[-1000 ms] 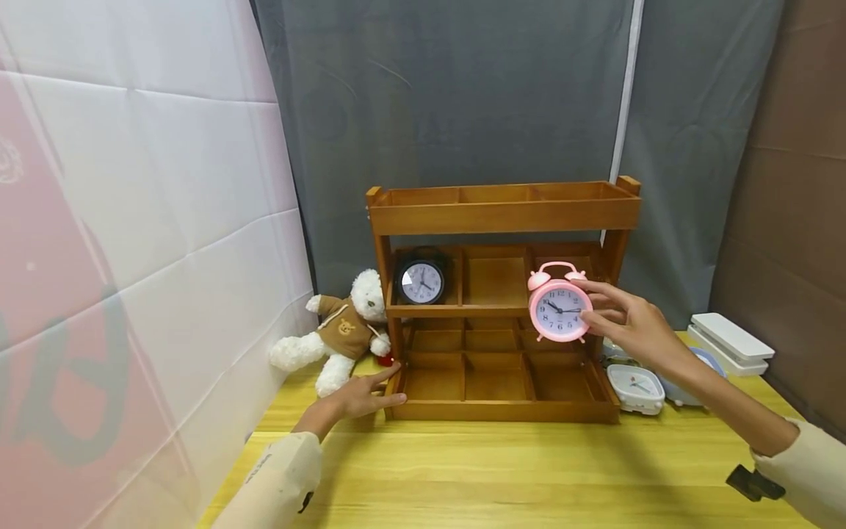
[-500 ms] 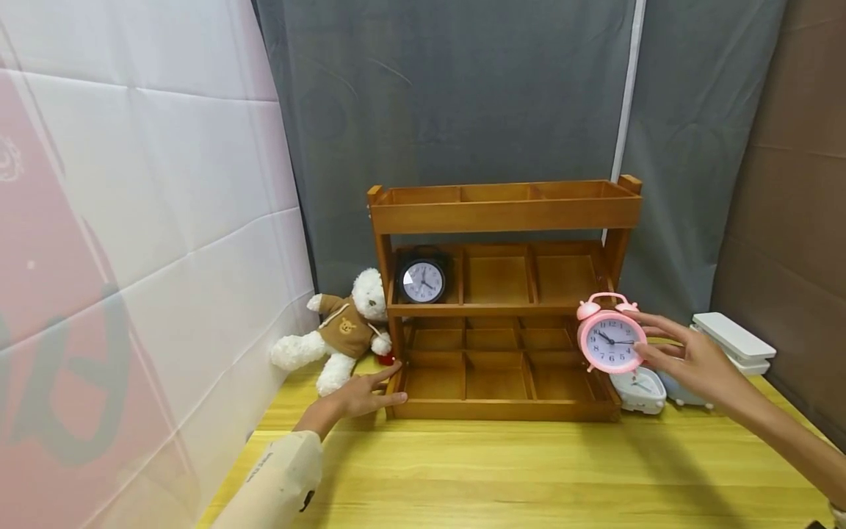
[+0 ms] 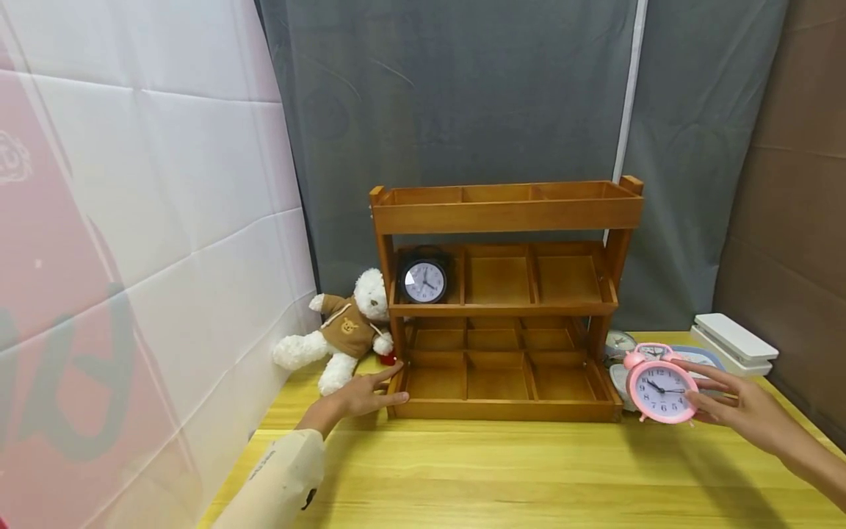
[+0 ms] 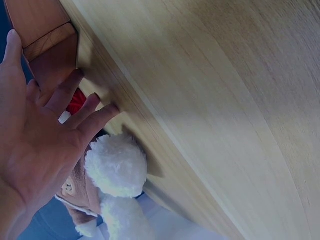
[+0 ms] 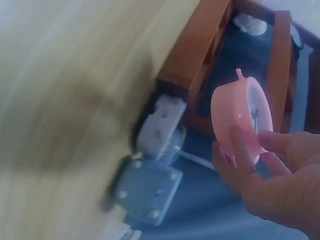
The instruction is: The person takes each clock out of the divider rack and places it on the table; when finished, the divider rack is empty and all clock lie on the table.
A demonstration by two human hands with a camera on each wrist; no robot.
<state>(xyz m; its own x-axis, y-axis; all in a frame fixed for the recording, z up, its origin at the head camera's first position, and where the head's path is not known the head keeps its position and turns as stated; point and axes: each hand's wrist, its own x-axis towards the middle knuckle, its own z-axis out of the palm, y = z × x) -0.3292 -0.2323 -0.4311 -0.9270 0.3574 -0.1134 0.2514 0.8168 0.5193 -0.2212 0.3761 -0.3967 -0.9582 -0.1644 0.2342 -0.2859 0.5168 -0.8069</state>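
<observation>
On the table [image 3: 463, 474] at the left, a white bear [image 3: 346, 329] slumps beside the shelf [image 3: 505, 411]. My left hand [image 3: 360, 397], fingers spread, touches the shelf's lower left corner. A black clock [image 3: 424, 282] sits in the left compartment of the second tier from the top. Just past the shelf's right end, I hold the pink clock [image 3: 662, 392] in front of other clocks [image 5: 150, 187], my right hand [image 3: 743, 404] pinching its right edge between thumb and fingers. Farther right is a white box [image 3: 734, 344].

Passable over the flat yellow wooden table [image 3: 502, 474] in front of the brown tiered wooden rack [image 3: 505, 218]; blocked leftward by a white plush bear [image 3: 346, 329].
</observation>
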